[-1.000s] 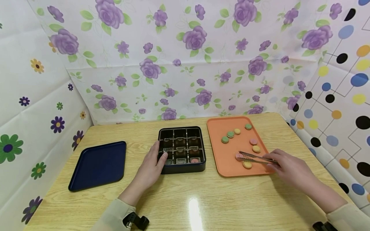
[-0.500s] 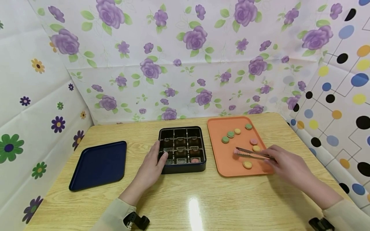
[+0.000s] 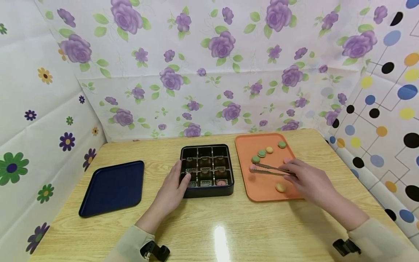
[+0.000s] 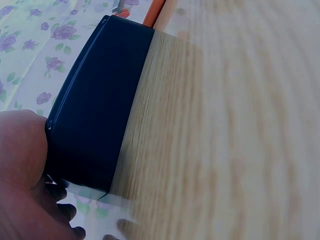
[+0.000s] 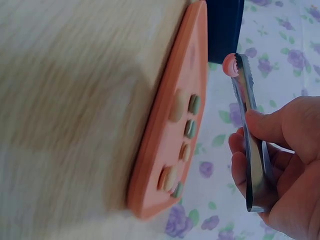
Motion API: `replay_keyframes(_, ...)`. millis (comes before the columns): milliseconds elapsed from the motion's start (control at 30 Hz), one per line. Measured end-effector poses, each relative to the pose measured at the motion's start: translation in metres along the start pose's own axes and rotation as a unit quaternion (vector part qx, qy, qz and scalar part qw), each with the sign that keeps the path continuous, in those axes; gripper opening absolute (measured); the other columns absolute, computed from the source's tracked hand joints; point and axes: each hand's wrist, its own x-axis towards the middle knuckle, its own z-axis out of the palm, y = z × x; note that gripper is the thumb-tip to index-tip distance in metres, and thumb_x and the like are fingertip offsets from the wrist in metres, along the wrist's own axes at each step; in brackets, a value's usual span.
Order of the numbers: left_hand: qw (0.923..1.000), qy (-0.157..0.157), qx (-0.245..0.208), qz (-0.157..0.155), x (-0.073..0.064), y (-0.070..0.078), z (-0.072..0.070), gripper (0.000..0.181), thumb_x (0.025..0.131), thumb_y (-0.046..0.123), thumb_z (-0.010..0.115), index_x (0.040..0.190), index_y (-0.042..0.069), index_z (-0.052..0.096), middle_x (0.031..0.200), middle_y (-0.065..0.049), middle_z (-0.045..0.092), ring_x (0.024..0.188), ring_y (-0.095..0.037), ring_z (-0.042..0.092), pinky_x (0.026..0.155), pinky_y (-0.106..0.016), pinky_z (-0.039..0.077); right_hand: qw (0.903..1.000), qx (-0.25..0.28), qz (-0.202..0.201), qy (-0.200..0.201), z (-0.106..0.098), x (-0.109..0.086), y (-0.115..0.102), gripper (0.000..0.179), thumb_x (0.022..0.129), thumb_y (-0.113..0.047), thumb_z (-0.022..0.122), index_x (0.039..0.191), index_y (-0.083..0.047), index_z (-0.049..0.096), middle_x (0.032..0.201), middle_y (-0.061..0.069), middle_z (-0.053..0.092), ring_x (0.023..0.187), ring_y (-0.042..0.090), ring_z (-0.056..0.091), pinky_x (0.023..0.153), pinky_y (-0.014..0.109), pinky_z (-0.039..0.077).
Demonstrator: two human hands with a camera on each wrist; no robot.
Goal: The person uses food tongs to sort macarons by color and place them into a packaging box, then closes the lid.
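Note:
My right hand (image 3: 307, 182) grips metal tongs (image 3: 273, 170), pinching a pink macaron (image 3: 252, 167) at their tips. In the right wrist view that macaron (image 5: 230, 65) is raised clear of the orange tray (image 5: 150, 175). My left hand (image 3: 171, 194) holds the near left corner of a black divided box (image 3: 209, 190), thumb over the rim and fingers along its outer side. Another pink macaron (image 3: 221, 183) lies in the box's near right compartment. On the orange tray (image 3: 262, 193) are green macarons (image 3: 261, 153) and yellow macarons (image 3: 280, 187); my right hand partly hides a pink one (image 3: 287, 160).
A dark blue tray (image 3: 112, 189) lies on the wooden table (image 3: 183, 225) to the left of the box. A flowered cloth (image 3: 196, 91) hangs behind the table, and patterned cloths stand at both sides.
My right hand has lifted the pink macaron with the tongs and carried it left across the orange tray, toward the box. My left hand and the box have stayed in place.

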Motion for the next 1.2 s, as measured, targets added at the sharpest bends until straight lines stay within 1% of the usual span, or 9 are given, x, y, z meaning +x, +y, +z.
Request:
replay_keyframes(200,1.0000,0.001,0.001,0.000,0.001,0.000,0.000,0.086,0.118,0.063,0.034,0.179,0.012,0.001,0.184,-0.017,0.005,0.169,-0.040,0.004,0.132,-0.066,0.012,0.9999,0.008,-0.009,0.000,0.002,0.016,-0.016,0.027,0.098,-0.007,0.086,0.123,-0.014,0.081,0.113,0.002,0.071,0.075,0.009,0.063,0.058,0.031,0.050)
replay_keyframes(467,1.0000,0.005,0.001,0.002,0.002,-0.001,0.000,0.085,0.118,0.061,0.035,0.179,0.012,0.002,0.184,-0.017,0.006,0.169,-0.041,0.005,0.132,-0.066,0.013,0.9998,0.014,0.005,-0.015,0.005,0.035,-0.036,0.028,0.100,-0.012,0.084,0.127,-0.016,0.081,0.116,0.003,0.071,0.078,0.015,0.067,0.058,0.035,0.051)
replay_keyframes(600,1.0000,0.004,-0.001,0.002,0.002,0.000,0.000,0.085,0.119,0.061,0.035,0.179,0.011,0.003,0.185,-0.017,0.005,0.169,-0.040,0.004,0.132,-0.066,0.013,0.9998,0.011,0.003,-0.015,0.008,0.043,-0.043,0.029,0.101,-0.012,0.083,0.130,-0.017,0.081,0.123,0.006,0.072,0.095,0.025,0.075,0.062,0.039,0.056)
replay_keyframes(667,1.0000,0.004,-0.002,0.002,0.001,0.000,0.000,0.085,0.118,0.062,0.035,0.179,0.011,0.002,0.185,-0.017,0.005,0.169,-0.040,0.004,0.132,-0.066,0.012,0.9998,0.011,0.004,-0.016,0.010,0.046,-0.045,0.030,0.102,-0.012,0.083,0.131,-0.017,0.081,0.129,0.007,0.072,0.113,0.031,0.075,0.065,0.041,0.059)
replay_keyframes(733,1.0000,0.003,-0.003,0.001,0.001,0.000,0.000,0.086,0.118,0.063,0.035,0.179,0.012,0.002,0.185,-0.016,0.005,0.169,-0.040,0.004,0.132,-0.066,0.012,0.9997,0.013,0.001,-0.019,0.012,0.050,-0.048,0.030,0.102,-0.012,0.082,0.131,-0.017,0.080,0.133,0.007,0.072,0.119,0.033,0.074,0.067,0.041,0.060)
replay_keyframes(833,1.0000,0.003,-0.002,-0.001,0.000,0.000,0.001,0.086,0.118,0.062,0.035,0.179,0.012,0.002,0.185,-0.017,0.005,0.169,-0.041,0.004,0.132,-0.067,0.012,0.9995,0.017,-0.003,-0.025,0.015,0.056,-0.053,0.026,0.103,-0.012,0.082,0.129,-0.015,0.081,0.124,0.004,0.072,0.104,0.025,0.075,0.065,0.035,0.056)
replay_keyframes(933,1.0000,0.005,-0.003,-0.002,0.000,0.000,0.001,0.083,0.119,0.057,0.037,0.179,0.012,0.002,0.184,-0.017,0.006,0.169,-0.041,0.005,0.132,-0.067,0.012,0.9994,0.017,0.000,-0.031,0.018,0.060,-0.057,0.024,0.103,-0.012,0.081,0.127,-0.015,0.081,0.116,0.001,0.071,0.086,0.015,0.068,0.062,0.031,0.051)
replay_keyframes(1067,1.0000,0.008,-0.004,-0.003,0.000,0.001,0.001,0.079,0.121,0.050,0.041,0.179,0.012,0.003,0.184,-0.018,0.007,0.169,-0.041,0.006,0.132,-0.067,0.012,0.9993,0.012,0.010,-0.035,0.022,0.065,-0.061,0.024,0.103,-0.013,0.081,0.127,-0.016,0.081,0.117,0.001,0.071,0.084,0.014,0.068,0.057,0.030,0.048)
replay_keyframes(1200,1.0000,0.008,-0.004,-0.003,0.000,0.001,0.001,0.080,0.121,0.052,0.040,0.179,0.012,0.003,0.184,-0.018,0.006,0.169,-0.041,0.005,0.132,-0.067,0.012,0.9993,0.010,0.011,-0.033,0.026,0.068,-0.063,0.025,0.102,-0.012,0.083,0.126,-0.013,0.081,0.117,0.004,0.071,0.085,0.018,0.071,0.056,0.031,0.048)
